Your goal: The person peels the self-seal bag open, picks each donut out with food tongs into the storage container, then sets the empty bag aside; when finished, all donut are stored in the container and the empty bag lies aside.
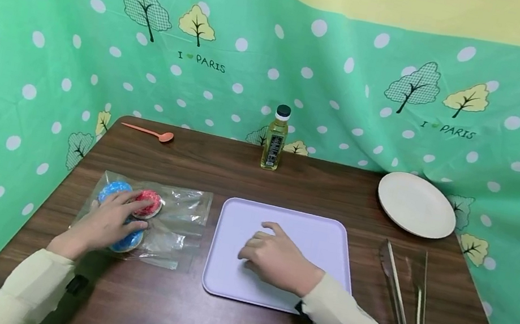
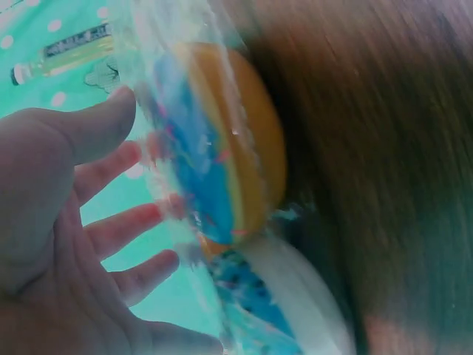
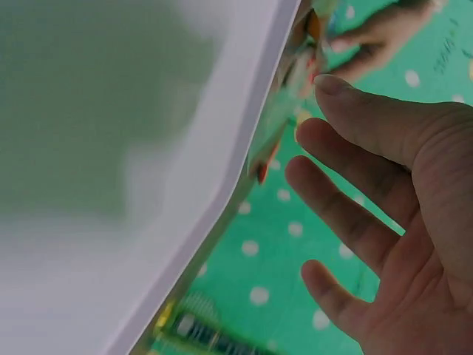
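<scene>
My left hand (image 1: 108, 220) lies over a clear plastic bag (image 1: 181, 229) on the left of the table, its fingers spread and loosely straight across the rounds inside. These are round iced cakes with sprinkles: a red one (image 1: 148, 204) under the fingertips, a blue one (image 1: 115, 189) behind the hand, and another blue one (image 1: 126, 242) near the thumb. In the left wrist view, a blue-topped cake (image 2: 196, 148) shows a tan side through the plastic. Over the pale lilac tray (image 1: 315, 234), my right hand (image 1: 280, 257) hovers with loosely bent fingers and holds nothing.
An orange spoon (image 1: 148, 132) lies at the back left, and a bottle of yellow liquid (image 1: 275, 139) with a black cap stands at the back middle. To the right are a white plate (image 1: 416, 205) and metal tongs (image 1: 399, 300). A green dotted cloth (image 1: 259, 41) surrounds the table.
</scene>
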Demonstrator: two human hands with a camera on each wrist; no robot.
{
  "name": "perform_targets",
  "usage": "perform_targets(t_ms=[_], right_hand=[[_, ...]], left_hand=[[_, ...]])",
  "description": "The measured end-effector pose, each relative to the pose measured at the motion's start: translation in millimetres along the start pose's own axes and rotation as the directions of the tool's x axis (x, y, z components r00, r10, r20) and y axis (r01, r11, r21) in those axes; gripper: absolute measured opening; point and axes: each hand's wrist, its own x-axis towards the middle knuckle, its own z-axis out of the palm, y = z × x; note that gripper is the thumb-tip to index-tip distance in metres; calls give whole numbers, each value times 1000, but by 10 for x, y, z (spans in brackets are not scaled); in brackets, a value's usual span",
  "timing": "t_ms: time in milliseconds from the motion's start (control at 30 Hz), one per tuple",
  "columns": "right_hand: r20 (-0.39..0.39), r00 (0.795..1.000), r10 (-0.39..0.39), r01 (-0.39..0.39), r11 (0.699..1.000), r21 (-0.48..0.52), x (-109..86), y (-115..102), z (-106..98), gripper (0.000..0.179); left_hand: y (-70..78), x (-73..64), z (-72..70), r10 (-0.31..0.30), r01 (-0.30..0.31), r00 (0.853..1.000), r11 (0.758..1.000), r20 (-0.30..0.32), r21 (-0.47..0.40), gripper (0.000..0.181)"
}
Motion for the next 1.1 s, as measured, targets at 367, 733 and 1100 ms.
perform_targets(t_ms=[367,733,1100], right_hand=[[-163,945,285,-276,958,74,-1021,93,-164,22],[-221,802,554,-555,829,67,-1669,127,-310,26],[-6,463,886,-882,461,97,-2329,196,-401,41]], left_hand=[[-102,75,40,39,-40,998,999,-43,-27,48],[-167,69,47,95,-108,982,992,-164,-72,9],[-114,66,66,68,-78,990,994,-122,-81,16]])
